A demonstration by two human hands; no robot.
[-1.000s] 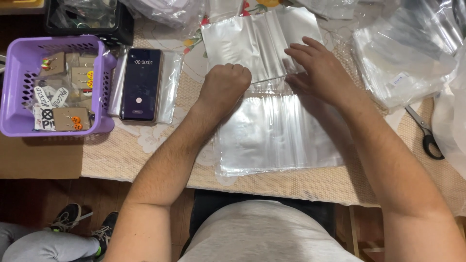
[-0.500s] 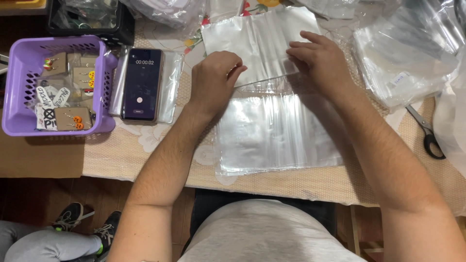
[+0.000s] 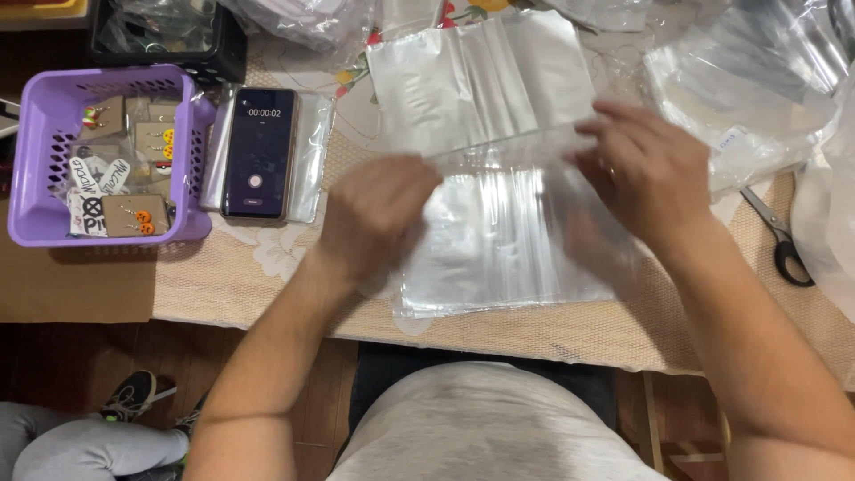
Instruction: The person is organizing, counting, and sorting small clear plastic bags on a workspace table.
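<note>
Head view: both hands over clear bags.
Left hand (image 3: 378, 214): fingers pinch the clear plastic bag (image 3: 508, 142), held above the desk (image 3: 267, 285).
Right hand (image 3: 646, 169): fingers grip the bag's right end.
Far left: purple basket (image 3: 36, 134), phone (image 3: 259, 151).

- The middle of the tabletop (image 3: 267, 276) is taken up by a stack of clear plastic bags (image 3: 499, 240), over which the left hand (image 3: 378, 214) and right hand (image 3: 646, 174) are held
- The left side is blocked by a purple basket (image 3: 31, 223) and a phone (image 3: 260, 151) just beside it
- A bare strip of tabletop is left along the near edge
- The right is crowded by a pile of bags (image 3: 748, 98) and scissors (image 3: 779, 236)
- The far edge is closed off by a black bin (image 3: 227, 58) and more plastic
</note>
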